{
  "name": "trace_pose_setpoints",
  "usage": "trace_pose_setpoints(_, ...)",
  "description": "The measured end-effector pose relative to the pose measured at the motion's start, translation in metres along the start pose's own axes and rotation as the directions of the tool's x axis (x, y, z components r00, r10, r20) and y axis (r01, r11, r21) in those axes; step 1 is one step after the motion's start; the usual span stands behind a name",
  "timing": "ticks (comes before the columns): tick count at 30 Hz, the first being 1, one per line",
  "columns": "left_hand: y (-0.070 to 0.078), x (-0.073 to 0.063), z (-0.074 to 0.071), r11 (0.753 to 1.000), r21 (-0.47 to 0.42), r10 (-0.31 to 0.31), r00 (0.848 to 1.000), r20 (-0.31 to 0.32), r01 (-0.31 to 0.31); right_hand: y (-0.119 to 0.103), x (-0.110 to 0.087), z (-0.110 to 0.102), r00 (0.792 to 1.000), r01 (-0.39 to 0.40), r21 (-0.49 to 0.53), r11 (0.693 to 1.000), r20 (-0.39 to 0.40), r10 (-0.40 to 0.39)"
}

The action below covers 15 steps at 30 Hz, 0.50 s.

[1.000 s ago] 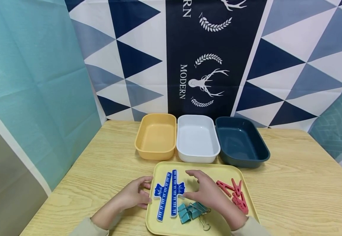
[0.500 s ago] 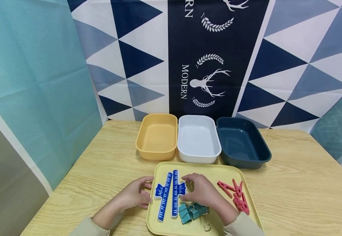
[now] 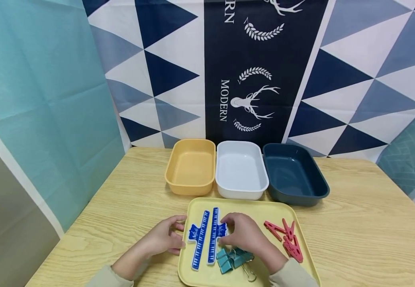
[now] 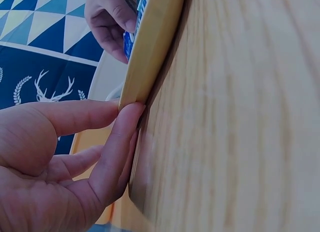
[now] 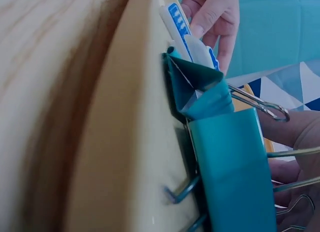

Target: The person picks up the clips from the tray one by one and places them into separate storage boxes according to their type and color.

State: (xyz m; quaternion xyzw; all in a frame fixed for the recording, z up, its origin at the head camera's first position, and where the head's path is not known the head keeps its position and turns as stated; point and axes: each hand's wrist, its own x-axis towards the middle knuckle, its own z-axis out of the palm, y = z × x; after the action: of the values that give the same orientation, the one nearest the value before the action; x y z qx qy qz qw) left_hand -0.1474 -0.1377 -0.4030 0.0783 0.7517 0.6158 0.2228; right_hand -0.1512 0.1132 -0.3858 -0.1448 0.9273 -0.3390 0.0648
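Note:
Two blue-and-white music book clips with piano-key prints lie side by side on a yellow tray. My right hand pinches the handle of the right music book clip between thumb and fingers. The left music book clip lies untouched. My left hand holds the tray's left rim, thumb and a finger meeting at the edge in the left wrist view. Teal binder clips sit below my right hand, large in the right wrist view. Red clothespins lie at the tray's right.
Behind the tray stand a yellow bin, a white bin and a dark blue bin, side by side. A wooden table carries everything. Patterned cloth hangs along the back.
My right hand has moved left onto the right music book clip and closed its fingers on the handle. That clip has tilted slightly. My left hand has stayed at the tray's rim.

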Motion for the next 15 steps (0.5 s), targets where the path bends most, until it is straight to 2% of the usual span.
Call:
trace_pose_setpoints(4, -0.0008, 0.0005, 0.0006, 1.0, -0.002, 0.005, 1.0, 0.0, -0.005, 0.004, 0.0011, -0.0005, 1.0, -0.028, 0.066, 0.997, -0.009, 0.029)
trace_pose_setpoints(11, -0.0005, 0.0007, 0.0005, 1.0, -0.002, 0.014, 1.0, 0.003, -0.014, 0.0089, 0.0024, 0.0002, 0.998, 0.004, 0.131, 0.991, -0.063, 0.004)
trace_pose_setpoints(15, -0.0009, 0.0022, 0.0, 1.0, 0.001, 0.014, 1.0, 0.005, -0.014, 0.0096, 0.0028, -0.0003, 0.995, -0.016, 0.177, 0.984, -0.097, 0.033)
